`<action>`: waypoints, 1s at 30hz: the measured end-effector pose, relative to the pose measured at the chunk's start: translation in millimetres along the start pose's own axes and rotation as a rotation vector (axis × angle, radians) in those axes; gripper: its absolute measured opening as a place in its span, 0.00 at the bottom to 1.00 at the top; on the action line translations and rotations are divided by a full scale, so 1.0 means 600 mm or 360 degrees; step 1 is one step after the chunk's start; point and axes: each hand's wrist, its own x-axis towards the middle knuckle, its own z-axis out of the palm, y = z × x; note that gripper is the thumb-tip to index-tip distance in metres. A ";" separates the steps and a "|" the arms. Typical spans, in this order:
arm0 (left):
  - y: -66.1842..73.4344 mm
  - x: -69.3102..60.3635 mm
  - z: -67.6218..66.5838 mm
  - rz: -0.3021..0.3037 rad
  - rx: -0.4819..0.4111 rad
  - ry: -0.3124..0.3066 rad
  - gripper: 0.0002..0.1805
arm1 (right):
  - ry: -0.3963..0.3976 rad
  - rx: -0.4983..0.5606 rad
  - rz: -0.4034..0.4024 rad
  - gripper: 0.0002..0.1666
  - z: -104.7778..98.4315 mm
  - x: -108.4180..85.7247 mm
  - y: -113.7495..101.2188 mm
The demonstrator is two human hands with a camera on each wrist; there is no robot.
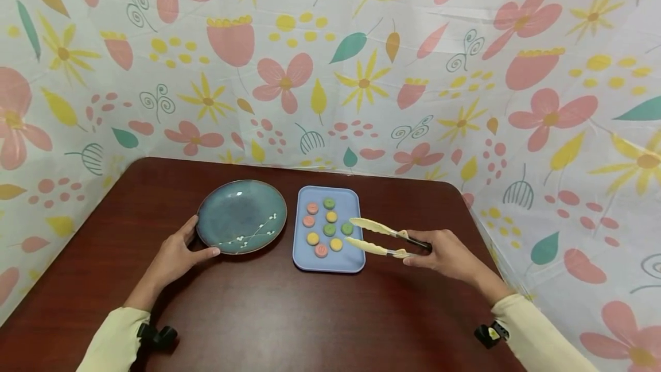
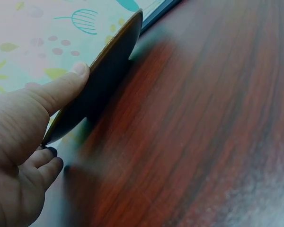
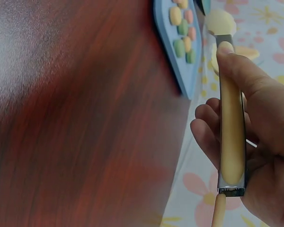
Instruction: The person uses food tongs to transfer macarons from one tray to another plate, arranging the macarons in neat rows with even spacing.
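Observation:
My left hand (image 1: 171,254) holds the near-left rim of a round blue-green plate (image 1: 237,211) with white blossoms painted on it. In the left wrist view, the thumb (image 2: 68,90) lies on the plate's rim and the other fingers are by its underside. My right hand (image 1: 454,252) grips a pair of tongs (image 1: 376,227) with cream tips and dark handles. The tongs' arms are spread, with nothing between the tips, over the right edge of a light-blue tray (image 1: 341,264). On that tray lie several small round pieces: pink (image 1: 321,250), yellow (image 1: 312,238) and green (image 1: 329,229).
The plate and tray stand side by side on a dark reddish-brown wooden table (image 1: 258,314). A flower-patterned white sheet (image 1: 330,85) hangs behind the table and along both sides. A black strap device (image 1: 157,336) sits on each wrist.

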 end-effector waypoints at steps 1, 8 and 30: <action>0.000 0.000 0.000 0.0002 0.0001 0.0000 0.67 | -0.0011 -0.0005 -0.0017 0.37 0.004 0.003 0.001; 0.000 0.001 -0.001 0.0024 0.0017 0.0010 0.66 | -0.0107 0.0021 -0.0073 0.31 0.022 0.017 -0.004; -0.002 0.003 -0.002 0.0046 0.0046 0.0021 0.66 | -0.0170 -0.0081 -0.0113 0.28 0.049 0.036 -0.009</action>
